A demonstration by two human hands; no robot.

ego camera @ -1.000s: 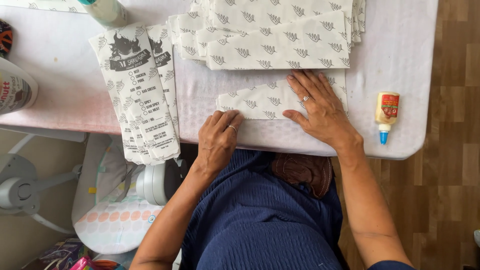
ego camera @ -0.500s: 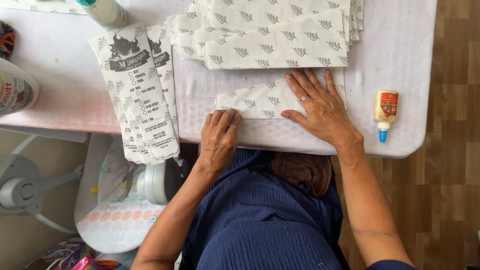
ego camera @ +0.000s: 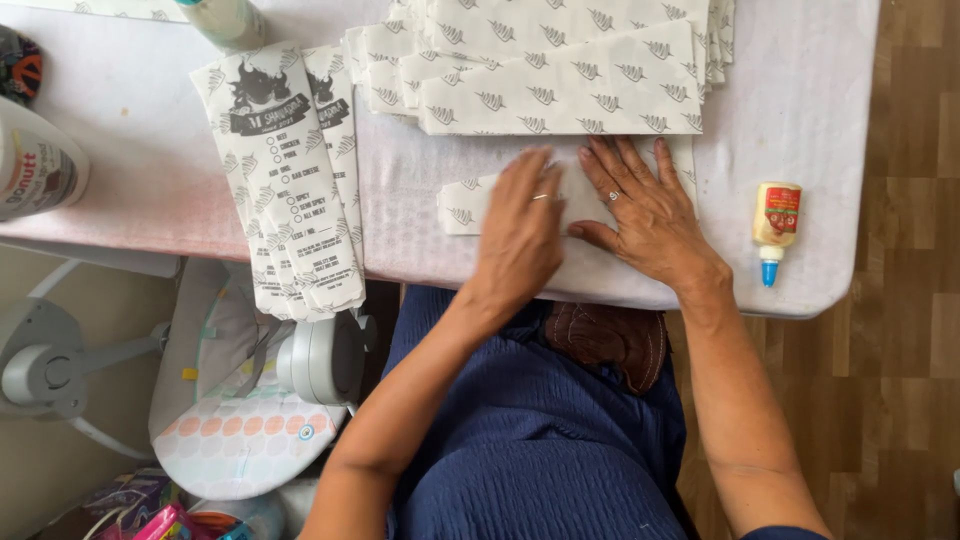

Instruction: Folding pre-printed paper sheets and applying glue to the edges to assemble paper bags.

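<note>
On the near edge of the white table (ego camera: 150, 150), just in front of your body, lies a folded paper sheet (ego camera: 462, 205) printed with small leaf marks, and both of your hands rest flat on it. Your left hand (ego camera: 522, 238) lies palm down with the fingers spread fairly wide and pointing away from you; it grips nothing, it only presses on the paper. Your right hand (ego camera: 648, 215) sits just beside it on the right, also palm down and spread, with its thumb reaching toward your left hand. The two hands are close together, nearly touching at the middle of the sheet, so only the left end of the sheet and a strip at its far right show.

Just beyond your fingertips, at the far side of the table, you have a fanned stack of leaf-print paper pieces (ego camera: 560, 70); its near edge is right next to the sheet under your hands. To the left lies a pile of long printed paper bags (ego camera: 290, 180) that hangs over the near table edge. To the right of your right hand, well apart from it, a small glue bottle (ego camera: 776, 225) with a blue tip lies on the table. A pale green bottle (ego camera: 232, 20) stands at the far left.
</note>
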